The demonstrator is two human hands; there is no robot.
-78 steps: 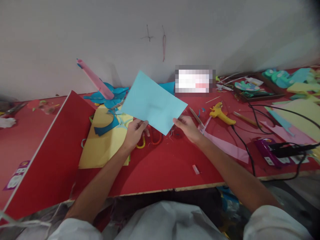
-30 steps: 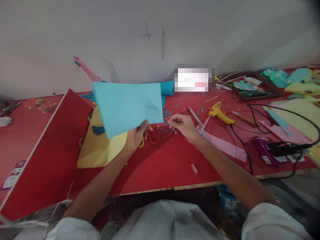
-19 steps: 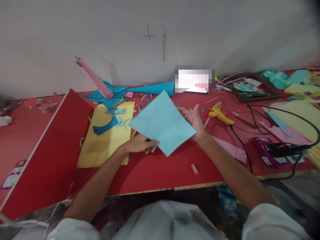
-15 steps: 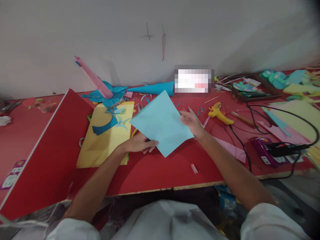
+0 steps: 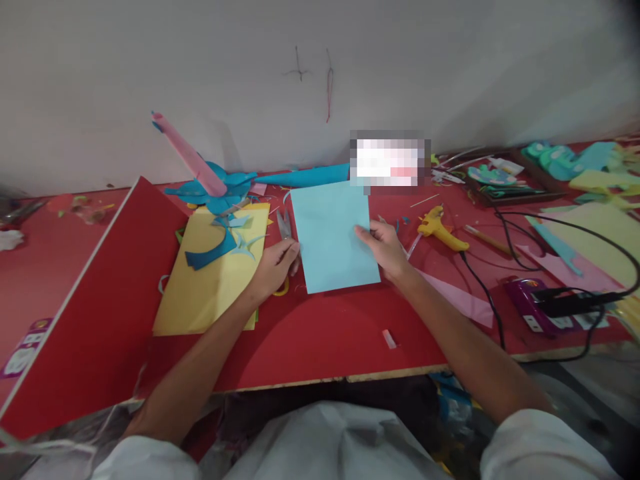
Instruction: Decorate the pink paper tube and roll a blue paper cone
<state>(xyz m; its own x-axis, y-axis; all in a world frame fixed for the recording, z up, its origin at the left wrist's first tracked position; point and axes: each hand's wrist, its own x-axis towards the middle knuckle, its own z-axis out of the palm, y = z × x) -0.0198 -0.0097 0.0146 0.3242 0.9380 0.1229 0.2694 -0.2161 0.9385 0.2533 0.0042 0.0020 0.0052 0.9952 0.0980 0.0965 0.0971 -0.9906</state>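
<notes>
Light blue rectangular paper sheet (image 5: pixel 333 237) is lying flat on the red surface (image 5: pixel 325 333), pretty much dead centre in front of the person and squared up to them. Right hand (image 5: pixel 383 247) is on its right edge, fingers (image 5: pixel 364 233) curled over onto the sheet and pressing it down, looks like that's there to pin it so it doesn't slide. Left hand (image 5: pixel 275 263) sits just off the left edge, fingers loosely bent with the tips right by a pair of small scissors (image 5: pixel 285 227) — can't honestly tell if it's gripping them or only touching.

Just left of that is a yellow paper sheet (image 5: pixel 210 287) with dark blue offcuts on it, and a big red board (image 5: pixel 95 313) leaning over the corner. A yellow glue gun (image 5: pixel 440 228) lies to the right of the blue sheet, cord trailing off, well within reach. Rolled blue paper cone (image 5: pixel 310 177) is back by the wall.
</notes>
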